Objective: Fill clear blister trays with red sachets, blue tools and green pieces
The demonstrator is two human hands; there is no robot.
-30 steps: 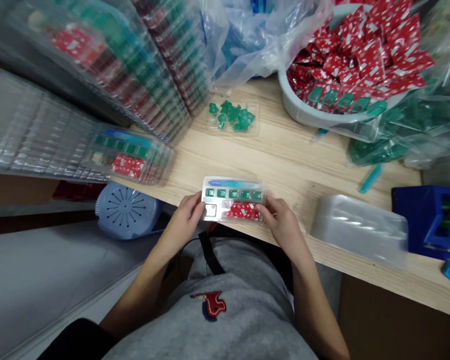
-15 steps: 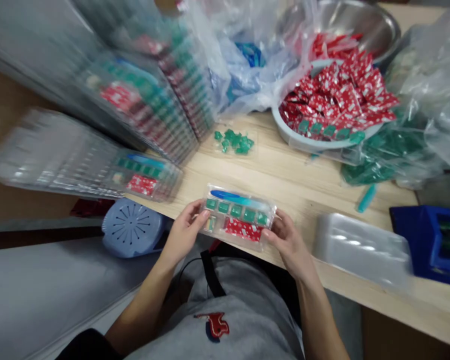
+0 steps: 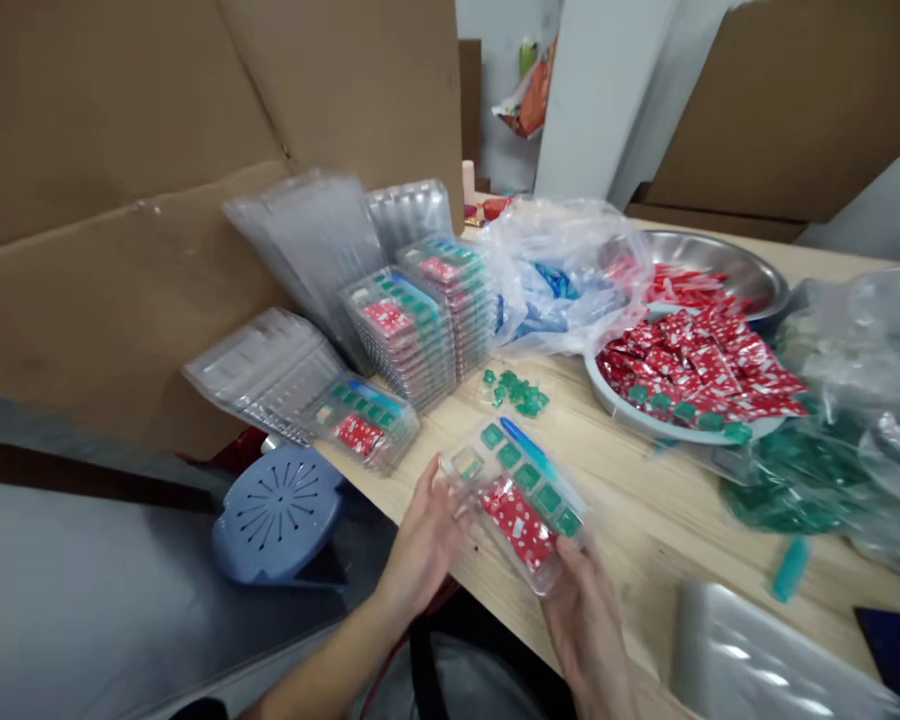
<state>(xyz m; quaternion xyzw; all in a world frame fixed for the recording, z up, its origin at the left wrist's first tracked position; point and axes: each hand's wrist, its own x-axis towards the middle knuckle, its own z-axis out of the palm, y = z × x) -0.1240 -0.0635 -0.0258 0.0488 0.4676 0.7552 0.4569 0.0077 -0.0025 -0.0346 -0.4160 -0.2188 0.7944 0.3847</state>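
Observation:
A clear plastic blister pack (image 3: 471, 492) is tilted in front of me above the table's front edge. Inside it lie a row of green squares (image 3: 527, 477), a slim blue stick (image 3: 529, 445) and a red packet with white spots (image 3: 517, 522). My left hand (image 3: 429, 535) grips the pack's left end, its thumb hidden from clear sight. At the lower right corner, my right hand (image 3: 583, 610) is closed on the pack, thumb near the last green square. Just beyond the pack, loose green pieces (image 3: 521, 391) lie in a small pile.
Filled packs (image 3: 401, 330) stand stacked at the left, with clear covers (image 3: 266, 365) leaning beside them. A white basin (image 3: 607, 388) holds red packets. Behind it is a steel bowl (image 3: 765, 285). A clear tray (image 3: 765, 660) sits at right, a blue stool (image 3: 279, 510) below left.
The pack has turned clockwise and tilts down to the right, with both hands moving along with it. My head view has lifted, showing cardboard and the wall behind the table.

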